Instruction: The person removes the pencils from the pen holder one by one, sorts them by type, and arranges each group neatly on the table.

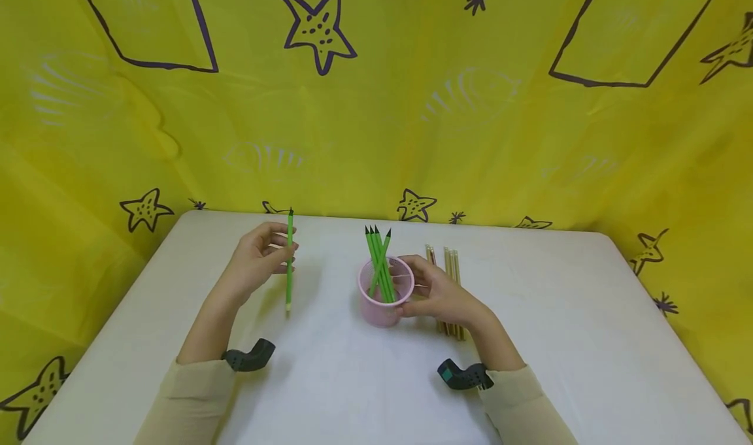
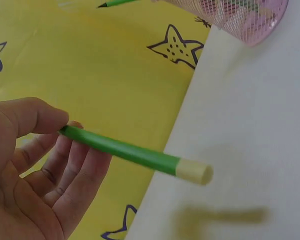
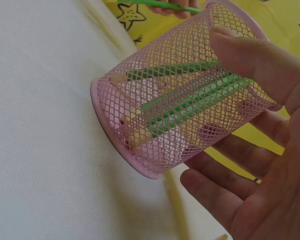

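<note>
Nearest, two beige sleeves [image 1: 191, 393] are reaching over the white table [image 1: 588, 314], and dark wrist devices [image 1: 250, 357] are sitting on the wrists. Farther forward, the right hand [image 1: 441, 295] is holding a pink mesh cup [image 1: 379, 315] from its right side: the fingers are curving around the wall, about half opened, and the thumb is resting near the rim. The cup is occupying the middle of the table's width, its mouth facing up; whether its base is touching the table, I cannot tell. Inside, four green pencils [image 1: 378, 265] are leaning, dark tips upward, one crossing the others. To the left, well apart from the cup, the left hand [image 1: 255, 259] is pinching a single green pencil [image 1: 289, 281] between thumb and half-bent fingers. This one is being held above the table, its pale end nearer to the person than its dark tip. Behind the right hand, partly hidden by it, gold-coloured sticks [image 1: 451, 263] are lying in two groups. Beyond the table, a yellow cloth [image 1: 365, 125] is hanging, showing dark starfish drawings [image 1: 320, 33].
</note>
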A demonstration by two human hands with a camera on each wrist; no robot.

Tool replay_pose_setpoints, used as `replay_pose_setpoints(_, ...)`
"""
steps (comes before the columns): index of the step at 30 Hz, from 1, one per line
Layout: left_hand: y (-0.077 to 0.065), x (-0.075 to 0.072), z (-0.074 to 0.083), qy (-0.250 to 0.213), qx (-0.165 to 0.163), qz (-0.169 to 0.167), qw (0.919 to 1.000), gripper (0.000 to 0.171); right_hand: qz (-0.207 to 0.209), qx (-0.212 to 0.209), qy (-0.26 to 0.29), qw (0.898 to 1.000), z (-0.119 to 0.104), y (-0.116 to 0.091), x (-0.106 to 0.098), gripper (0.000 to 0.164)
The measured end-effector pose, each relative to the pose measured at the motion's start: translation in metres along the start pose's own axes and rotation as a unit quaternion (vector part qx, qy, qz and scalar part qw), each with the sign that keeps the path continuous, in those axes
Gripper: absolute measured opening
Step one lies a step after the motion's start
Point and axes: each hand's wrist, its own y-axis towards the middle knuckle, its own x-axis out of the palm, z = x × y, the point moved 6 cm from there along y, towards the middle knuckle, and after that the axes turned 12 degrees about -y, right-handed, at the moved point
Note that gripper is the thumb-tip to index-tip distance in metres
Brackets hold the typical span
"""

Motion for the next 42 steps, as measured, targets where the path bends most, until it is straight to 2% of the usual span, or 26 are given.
replay_pose_setpoints(8,0.003,-0.009,-0.021,0.023,-0.053,-0.014,0.9982,0.049,-0.003,0.005,0.0,1.0,-0.001,-0.001,0.0,0.08)
replay_pose_setpoints(16,0.006,-0.013,-0.04,0.046,-0.089,-0.014,0.9949,0.049,-0.001,0.005,0.006,1.0,-0.003,-0.002,0.0,0.08)
replay_pose_setpoints(24,0.008,-0.018,-0.051,0.089,-0.099,0.002,0.9911,0.047,0.0,0.014,0.0,1.0,-0.001,-0.003,-0.001,0.082)
replay_pose_setpoints(32,0.009,-0.023,-0.06,0.104,-0.11,0.009,0.9884,0.047,-0.002,0.018,-0.003,1.0,0.0,0.001,0.0,0.082)
replay_pose_setpoints(42,0.007,-0.027,-0.06,0.149,-0.134,0.026,0.9793,0.046,-0.001,0.024,-0.007,1.0,0.001,0.0,0.0,0.082)
